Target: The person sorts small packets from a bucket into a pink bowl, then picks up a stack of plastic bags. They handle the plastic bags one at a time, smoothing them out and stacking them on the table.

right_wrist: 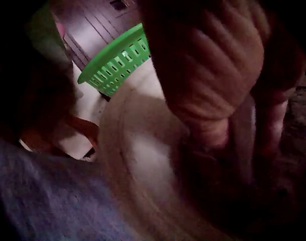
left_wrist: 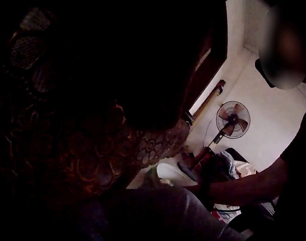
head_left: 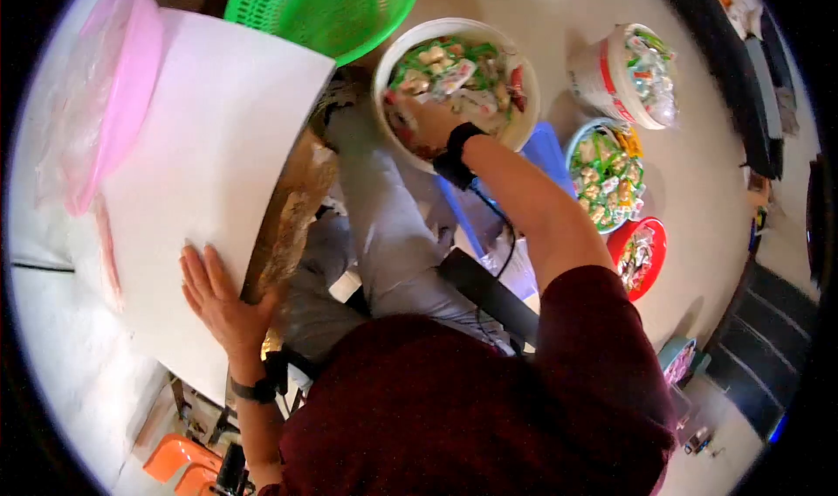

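My left hand (head_left: 218,304) rests on the white tabletop (head_left: 218,129) near its edge, fingers straight, thumb towards the edge. It is out of sight in the dark left wrist view. On the other side, my right hand (head_left: 432,125) reaches into a white bucket (head_left: 485,33) holding small packets (head_left: 449,77) in green, white and red wrapping. In the right wrist view, the right hand (right_wrist: 213,70) points downward inside the bucket wall (right_wrist: 148,150). Its fingertips sink into shadow, so I cannot tell whether they hold a packet.
A green basket (head_left: 314,11) stands beyond the bucket. A pink basin (head_left: 127,103) is at the table's far left. On the floor at right are another packet-filled bucket (head_left: 602,81), a light-blue tub (head_left: 572,147) and a red bowl (head_left: 650,278). A blue stool (head_left: 546,151) stands beside the bucket.
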The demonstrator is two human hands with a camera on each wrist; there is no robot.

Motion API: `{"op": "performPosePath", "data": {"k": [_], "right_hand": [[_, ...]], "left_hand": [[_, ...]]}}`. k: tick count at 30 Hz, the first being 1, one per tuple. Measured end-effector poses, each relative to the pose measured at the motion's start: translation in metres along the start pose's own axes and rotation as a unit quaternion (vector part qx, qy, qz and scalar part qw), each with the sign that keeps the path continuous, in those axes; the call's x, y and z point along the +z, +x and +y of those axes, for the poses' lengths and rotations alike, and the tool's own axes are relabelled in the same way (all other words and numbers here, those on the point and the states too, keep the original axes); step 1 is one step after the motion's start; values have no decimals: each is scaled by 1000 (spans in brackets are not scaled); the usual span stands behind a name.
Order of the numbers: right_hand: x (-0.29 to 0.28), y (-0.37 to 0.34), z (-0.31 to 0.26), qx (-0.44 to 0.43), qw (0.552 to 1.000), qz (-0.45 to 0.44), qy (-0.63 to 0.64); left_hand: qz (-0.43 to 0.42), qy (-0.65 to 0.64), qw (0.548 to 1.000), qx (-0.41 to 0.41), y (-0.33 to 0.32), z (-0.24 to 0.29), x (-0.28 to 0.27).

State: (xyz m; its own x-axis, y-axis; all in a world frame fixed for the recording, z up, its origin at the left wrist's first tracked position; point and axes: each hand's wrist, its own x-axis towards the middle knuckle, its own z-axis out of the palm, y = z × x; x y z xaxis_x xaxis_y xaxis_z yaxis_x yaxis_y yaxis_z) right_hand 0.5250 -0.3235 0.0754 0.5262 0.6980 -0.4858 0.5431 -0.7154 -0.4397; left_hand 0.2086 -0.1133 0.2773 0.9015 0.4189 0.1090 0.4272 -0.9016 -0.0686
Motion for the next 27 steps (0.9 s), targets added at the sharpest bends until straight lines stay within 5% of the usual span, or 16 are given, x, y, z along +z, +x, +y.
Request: {"op": "performPosePath", "data": {"k": [3,6,10,14,19,24,27], "right_hand": [[-1,-21,-5,-15,998,49,-27],[24,2,16,-32,997,-62,-33],[35,6,6,51,992,-62,-100],[70,19,23,41,997,45,-56],[-13,-45,19,-46,987,117,-101],[-64,-75,67,-36,979,202,12],[-57,-63,121,-10,942,283,-178]], "left_hand": [[-1,-3,1000,4,2,1,3],[2,10,1000,-15,0,5,5],[-1,18,1000,-25,-3,2,4],[11,19,1000,-18,-3,4,3],[10,26,999,-21,-2,6,0],[23,4,1000,2,-3,0,5],[5,11,1000,4,-6,-5,5]]}}
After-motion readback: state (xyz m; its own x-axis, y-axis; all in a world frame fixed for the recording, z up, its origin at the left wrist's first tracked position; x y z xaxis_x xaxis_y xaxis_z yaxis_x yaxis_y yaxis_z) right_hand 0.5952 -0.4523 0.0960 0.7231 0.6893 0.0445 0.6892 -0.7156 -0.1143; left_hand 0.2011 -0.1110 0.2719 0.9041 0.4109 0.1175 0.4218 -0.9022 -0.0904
